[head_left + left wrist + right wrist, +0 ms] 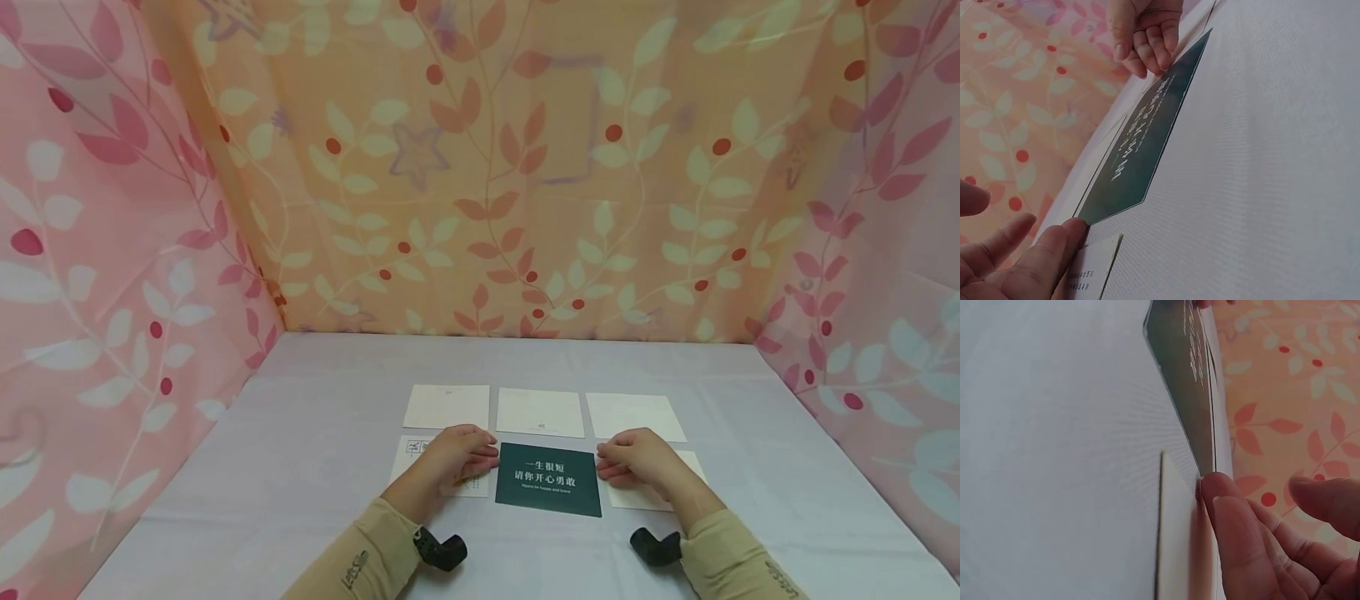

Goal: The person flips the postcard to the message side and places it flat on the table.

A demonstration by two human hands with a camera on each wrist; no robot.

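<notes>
A dark green card (548, 502) with white lettering lies flat on the table, in the middle of the front row. My left hand (467, 454) is at its left side; in the left wrist view, the fingertips (1075, 230) touch the card's edge and the thumb stays apart. On the opposite side is my right hand (637, 457), whose fingertips (1215, 481) meet the card's corner in the right wrist view, thumb raised away. Beneath the left hand lies a white printed card (408, 465). Another white card (637, 498) is partly hidden by the right hand.
Behind stands a row of white cards: left (446, 408), middle (540, 414) and right (633, 417), with narrow gaps between them. A white cloth covers the table (315, 417). Patterned curtains (525, 250) enclose the back and both sides.
</notes>
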